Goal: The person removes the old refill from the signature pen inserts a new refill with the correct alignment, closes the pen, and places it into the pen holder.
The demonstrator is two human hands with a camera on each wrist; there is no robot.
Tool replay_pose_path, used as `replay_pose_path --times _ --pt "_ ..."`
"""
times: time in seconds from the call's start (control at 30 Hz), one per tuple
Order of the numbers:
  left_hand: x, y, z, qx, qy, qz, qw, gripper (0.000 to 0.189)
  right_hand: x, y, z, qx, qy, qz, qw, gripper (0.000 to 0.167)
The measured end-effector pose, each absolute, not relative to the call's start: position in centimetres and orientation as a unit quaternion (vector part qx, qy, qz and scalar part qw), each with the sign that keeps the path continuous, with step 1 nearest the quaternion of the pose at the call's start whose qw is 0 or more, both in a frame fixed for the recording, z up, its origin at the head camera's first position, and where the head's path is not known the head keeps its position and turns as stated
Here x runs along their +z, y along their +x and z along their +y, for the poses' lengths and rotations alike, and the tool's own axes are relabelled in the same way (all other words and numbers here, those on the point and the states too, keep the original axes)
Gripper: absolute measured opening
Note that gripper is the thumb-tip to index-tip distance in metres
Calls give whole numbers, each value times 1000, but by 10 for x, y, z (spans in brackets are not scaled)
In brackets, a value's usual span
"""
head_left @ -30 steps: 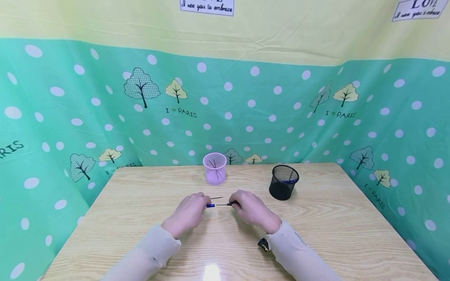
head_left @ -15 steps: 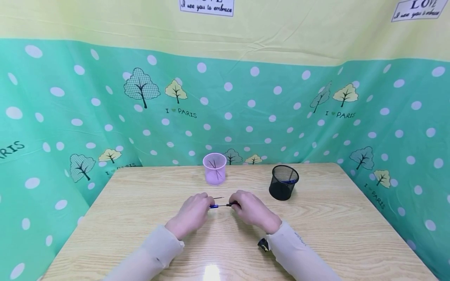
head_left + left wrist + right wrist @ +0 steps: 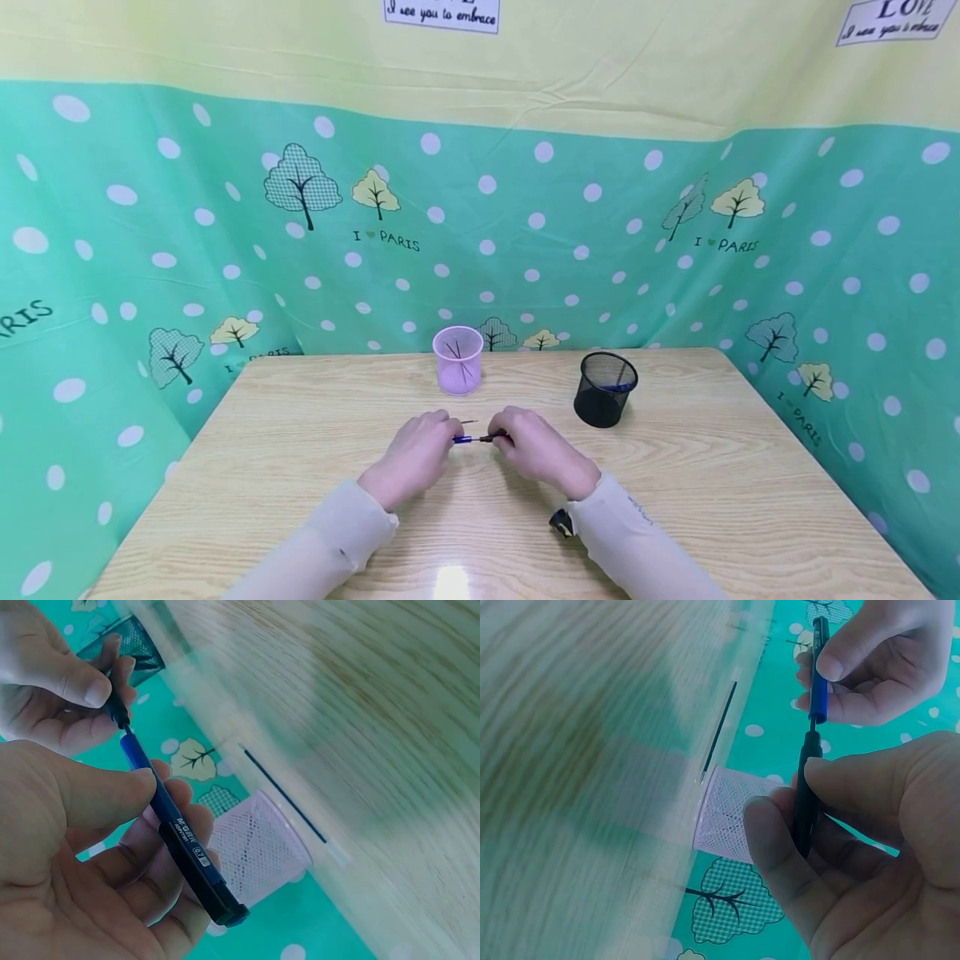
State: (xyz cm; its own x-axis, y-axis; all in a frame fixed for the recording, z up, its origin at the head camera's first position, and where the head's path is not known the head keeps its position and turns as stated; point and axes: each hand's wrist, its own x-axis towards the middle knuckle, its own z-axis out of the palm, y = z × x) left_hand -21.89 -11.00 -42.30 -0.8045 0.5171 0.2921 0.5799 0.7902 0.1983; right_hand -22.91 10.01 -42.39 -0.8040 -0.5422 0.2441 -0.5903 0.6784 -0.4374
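My left hand (image 3: 420, 450) pinches the blue pen barrel (image 3: 154, 780) between thumb and fingers; its black clip and end lie along the fingers. From the right, my right hand (image 3: 536, 446) pinches the black pen grip (image 3: 808, 787). A thin refill joins the two parts, with only a short bit showing between the barrel's open end and the grip. In the right wrist view the parts stand nearly in line. A loose dark refill (image 3: 285, 795) lies on the table just beyond the hands, partly hidden by the left hand in the head view.
A purple mesh cup (image 3: 458, 375) with several thin refills stands at the back. To its right is a black mesh cup (image 3: 600, 404) with something blue inside. A small black object (image 3: 561, 523) lies beside the right sleeve on the wooden table (image 3: 262, 467).
The left hand has moved right with the blue barrel, and the gap to the black grip has shrunk. Less of the refill shows now. The right hand has hardly moved.
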Motion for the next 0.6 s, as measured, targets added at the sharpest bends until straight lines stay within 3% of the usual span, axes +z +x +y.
replay_pose_path --times 0.6 --pt "-425 -219 -102 -140 -309 -931 132 16 -423 -228 99 250 319 -912 61 8"
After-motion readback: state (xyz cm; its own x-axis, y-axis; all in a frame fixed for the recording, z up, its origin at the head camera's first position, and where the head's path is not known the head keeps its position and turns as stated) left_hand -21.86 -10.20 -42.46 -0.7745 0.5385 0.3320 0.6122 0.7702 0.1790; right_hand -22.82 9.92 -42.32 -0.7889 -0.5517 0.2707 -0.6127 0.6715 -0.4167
